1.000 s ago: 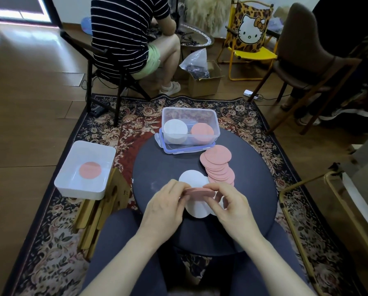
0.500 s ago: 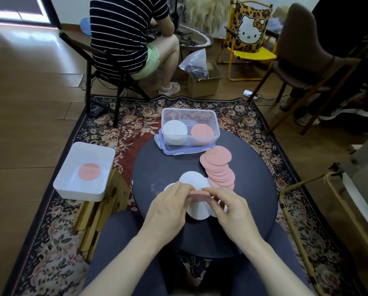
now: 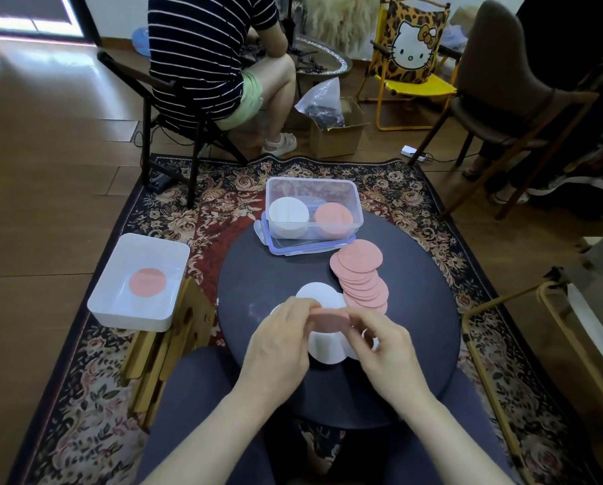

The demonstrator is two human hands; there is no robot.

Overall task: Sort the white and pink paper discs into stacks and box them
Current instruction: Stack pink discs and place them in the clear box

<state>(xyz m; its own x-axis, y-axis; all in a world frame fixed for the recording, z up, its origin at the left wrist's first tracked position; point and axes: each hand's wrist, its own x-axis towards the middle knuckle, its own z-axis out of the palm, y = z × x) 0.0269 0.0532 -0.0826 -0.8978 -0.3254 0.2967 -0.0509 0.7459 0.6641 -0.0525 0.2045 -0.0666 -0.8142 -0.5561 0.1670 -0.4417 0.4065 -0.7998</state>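
Both hands, left hand (image 3: 281, 339) and right hand (image 3: 384, 348), pinch a small pink stack (image 3: 329, 320) above the table (image 3: 415, 327), hiding most white discs (image 3: 322, 346) beneath; stack count unreadable.

Bare forearms without sleeves, left hand (image 3: 281, 339), right hand (image 3: 385, 348), dark grey-blue trousers (image 3: 202, 386)

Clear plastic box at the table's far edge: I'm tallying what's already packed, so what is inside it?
Inside the clear box: a white stack left, a pink stack right. Disc counts are hidden.
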